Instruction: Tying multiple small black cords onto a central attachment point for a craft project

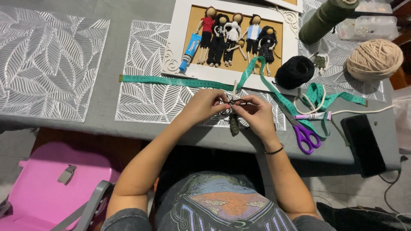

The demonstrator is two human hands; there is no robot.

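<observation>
Left hand (204,105) and right hand (253,112) are pinching a half-wrapped olive cord doll (233,122); five finished dolls (235,36) are lying framed.

Both bare forearms reach forward from the near edge and angle inward, so the hands meet in the middle. The left hand (204,107) is curled, knuckles up, fingertips pinched toward the right. The right hand (254,114) mirrors it, fingers bent and pinched close against the left's. The right wrist wears a thin dark band (274,150).
</observation>
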